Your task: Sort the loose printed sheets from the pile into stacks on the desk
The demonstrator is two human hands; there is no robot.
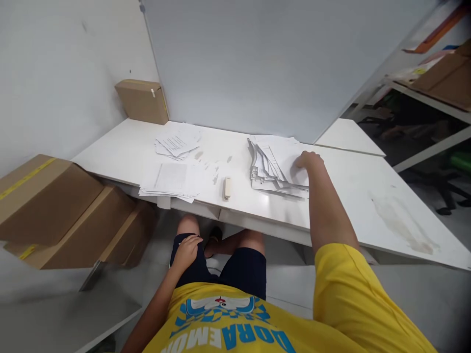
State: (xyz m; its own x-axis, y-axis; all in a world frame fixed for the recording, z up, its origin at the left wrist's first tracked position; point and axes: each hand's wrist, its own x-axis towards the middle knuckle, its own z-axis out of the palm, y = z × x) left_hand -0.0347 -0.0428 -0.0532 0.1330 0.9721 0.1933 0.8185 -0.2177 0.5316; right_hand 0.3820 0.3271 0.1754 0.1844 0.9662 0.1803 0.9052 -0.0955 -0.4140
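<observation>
My right hand [310,159] reaches to the right side of a thick, uneven stack of papers [270,164] on the white table. Its fingers are bent and closed at the sheets' edge; my forearm lies in front of the stack's right corner. My left hand [187,251] rests on my left thigh with fingers stretched out and nothing in it. Between the paper piles lies a small cream-coloured stapler [227,188]. Left of it, a flatter pile of printed sheets [171,179] reaches over the table's front edge. Behind that is a smaller loose pile of sheets [178,143].
A cardboard box [142,101] stands at the table's back left corner. Several larger cardboard boxes [47,196] stand left of the table. A grey partition [239,63] rises along the back edge. The white table [346,186] extends rightward, with a smudge near its right end.
</observation>
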